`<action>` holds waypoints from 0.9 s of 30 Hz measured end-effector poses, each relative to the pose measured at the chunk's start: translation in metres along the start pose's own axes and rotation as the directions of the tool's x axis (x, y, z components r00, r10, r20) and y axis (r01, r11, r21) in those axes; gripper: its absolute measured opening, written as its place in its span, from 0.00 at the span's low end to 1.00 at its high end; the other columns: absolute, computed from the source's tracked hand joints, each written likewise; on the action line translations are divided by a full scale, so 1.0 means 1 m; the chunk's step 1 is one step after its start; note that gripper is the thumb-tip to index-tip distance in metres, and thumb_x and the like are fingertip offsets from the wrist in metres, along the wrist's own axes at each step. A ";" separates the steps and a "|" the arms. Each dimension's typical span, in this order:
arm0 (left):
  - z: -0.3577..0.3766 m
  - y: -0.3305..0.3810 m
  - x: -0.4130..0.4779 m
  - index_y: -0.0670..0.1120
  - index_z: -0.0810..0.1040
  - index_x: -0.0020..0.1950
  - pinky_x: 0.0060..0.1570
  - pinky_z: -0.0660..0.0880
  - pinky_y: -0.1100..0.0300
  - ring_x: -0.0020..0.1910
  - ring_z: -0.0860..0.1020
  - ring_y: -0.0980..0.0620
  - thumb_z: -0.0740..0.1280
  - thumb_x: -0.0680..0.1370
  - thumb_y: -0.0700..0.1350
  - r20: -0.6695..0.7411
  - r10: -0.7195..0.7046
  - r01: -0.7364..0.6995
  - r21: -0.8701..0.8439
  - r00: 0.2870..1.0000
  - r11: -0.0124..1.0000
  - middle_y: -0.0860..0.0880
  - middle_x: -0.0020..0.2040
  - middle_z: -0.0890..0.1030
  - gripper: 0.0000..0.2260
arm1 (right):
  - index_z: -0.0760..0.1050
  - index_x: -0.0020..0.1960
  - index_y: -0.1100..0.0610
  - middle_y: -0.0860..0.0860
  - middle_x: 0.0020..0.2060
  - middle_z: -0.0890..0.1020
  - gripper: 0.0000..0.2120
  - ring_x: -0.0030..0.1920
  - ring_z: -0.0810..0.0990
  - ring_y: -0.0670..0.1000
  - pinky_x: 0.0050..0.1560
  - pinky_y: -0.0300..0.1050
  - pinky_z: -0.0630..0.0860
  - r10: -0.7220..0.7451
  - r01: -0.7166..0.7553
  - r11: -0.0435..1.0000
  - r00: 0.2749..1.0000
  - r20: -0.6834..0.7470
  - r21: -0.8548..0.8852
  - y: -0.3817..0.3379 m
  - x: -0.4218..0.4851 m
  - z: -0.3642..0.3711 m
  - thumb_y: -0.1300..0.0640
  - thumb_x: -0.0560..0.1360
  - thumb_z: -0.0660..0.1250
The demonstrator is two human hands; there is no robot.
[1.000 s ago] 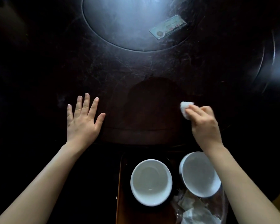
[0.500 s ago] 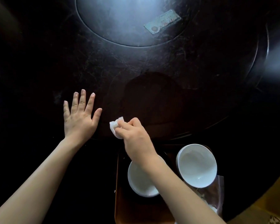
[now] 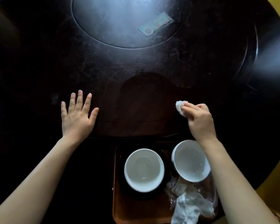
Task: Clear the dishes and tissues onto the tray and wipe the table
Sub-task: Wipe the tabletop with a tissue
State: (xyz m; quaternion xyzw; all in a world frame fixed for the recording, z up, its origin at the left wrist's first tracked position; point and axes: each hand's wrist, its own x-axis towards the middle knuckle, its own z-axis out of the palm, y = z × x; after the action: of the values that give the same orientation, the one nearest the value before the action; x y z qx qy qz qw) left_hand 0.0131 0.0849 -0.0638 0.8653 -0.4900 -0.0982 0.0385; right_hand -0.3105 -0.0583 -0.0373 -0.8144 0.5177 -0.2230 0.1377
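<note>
My right hand (image 3: 200,119) presses a small wad of white tissue (image 3: 180,107) against the dark round table (image 3: 39,62), right of centre. My left hand (image 3: 78,116) lies flat on the table with fingers spread, holding nothing. A brown wooden tray (image 3: 120,207) sits at the near edge. On it stand two white bowls, one in the middle (image 3: 144,169) and one to the right (image 3: 190,160), partly under my right forearm. Crumpled tissues (image 3: 189,206) and clear plastic wrap lie in the tray's near right corner.
A raised round turntable (image 3: 113,21) fills the table's centre, with a small laminated card (image 3: 155,24) lying on it. The table's curved rim (image 3: 265,46) runs down the right side, with yellowish floor beyond it.
My right hand swept the tissue wad left to beside my left hand, then back right to where it began. The left hand stayed flat in place.
</note>
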 end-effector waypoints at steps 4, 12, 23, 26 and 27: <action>-0.001 0.000 0.001 0.52 0.45 0.75 0.71 0.35 0.47 0.75 0.40 0.50 0.45 0.78 0.59 0.001 -0.009 0.009 0.021 1.000 1.000 0.47 0.77 0.44 0.27 | 0.81 0.42 0.58 0.52 0.41 0.84 0.08 0.38 0.71 0.55 0.42 0.43 0.72 -0.029 0.029 1.000 0.999 -0.038 0.008 -0.051 -0.010 0.032 0.68 0.69 0.65; -0.001 -0.002 0.001 0.52 0.46 0.75 0.71 0.36 0.47 0.75 0.40 0.50 0.47 0.78 0.58 -0.004 -0.006 0.006 -0.001 1.000 1.000 0.47 0.77 0.44 0.27 | 0.79 0.44 0.59 0.49 0.46 0.83 0.12 0.40 0.73 0.54 0.35 0.48 0.78 -0.684 0.604 0.729 0.659 0.312 0.322 -0.110 -0.016 0.068 0.70 0.70 0.61; 0.002 -0.006 0.002 0.53 0.39 0.72 0.71 0.34 0.47 0.75 0.37 0.51 0.36 0.73 0.63 -0.003 0.000 0.000 0.031 1.000 1.000 0.51 0.74 0.37 0.29 | 0.80 0.51 0.56 0.52 0.48 0.82 0.12 0.52 0.71 0.54 0.53 0.42 0.73 -0.064 0.063 0.998 0.996 -0.055 -0.022 -0.087 0.139 0.108 0.65 0.75 0.59; 0.004 -0.006 0.002 0.54 0.38 0.72 0.71 0.34 0.48 0.74 0.37 0.51 0.35 0.73 0.63 -0.005 -0.004 0.004 0.021 1.000 1.000 0.52 0.73 0.37 0.29 | 0.79 0.52 0.59 0.55 0.50 0.81 0.16 0.54 0.70 0.56 0.53 0.41 0.68 0.041 -0.043 0.999 0.996 -0.077 -0.024 -0.109 0.145 0.121 0.66 0.74 0.54; 0.004 -0.005 0.002 0.54 0.38 0.72 0.71 0.34 0.48 0.74 0.37 0.51 0.35 0.73 0.63 -0.008 -0.003 0.003 0.021 1.000 1.000 0.52 0.73 0.37 0.29 | 0.79 0.52 0.59 0.55 0.50 0.81 0.17 0.53 0.71 0.57 0.52 0.43 0.70 -0.003 0.003 1.000 0.999 -0.046 0.003 -0.121 0.142 0.125 0.66 0.73 0.53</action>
State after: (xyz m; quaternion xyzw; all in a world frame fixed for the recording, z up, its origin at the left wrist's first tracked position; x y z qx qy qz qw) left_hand 0.0177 0.0864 -0.0686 0.8668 -0.4895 -0.0898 0.0312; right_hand -0.1013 -0.1363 -0.0587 -0.8096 0.5191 -0.2428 0.1269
